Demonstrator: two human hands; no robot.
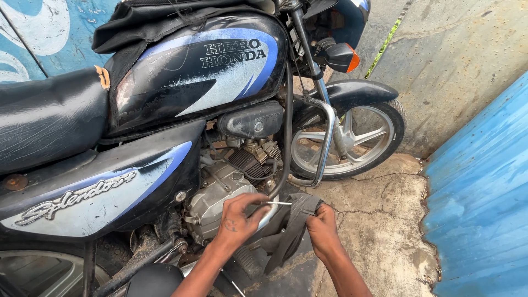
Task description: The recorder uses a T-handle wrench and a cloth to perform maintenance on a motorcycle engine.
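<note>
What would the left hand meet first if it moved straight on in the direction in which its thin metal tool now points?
The left hand holds a thin metal tool pointing toward the dark rubber strip that the right hand grips. It would probably meet that strip first, though depth is unclear.

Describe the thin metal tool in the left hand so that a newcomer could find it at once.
Start at the black and blue motorcycle and drop to its grey engine under the fuel tank. In front of the engine, the left hand pinches a thin metal rod that points toward the dark cloth held by the right hand. It is the only slim, straight, shiny piece between the two hands.
</note>
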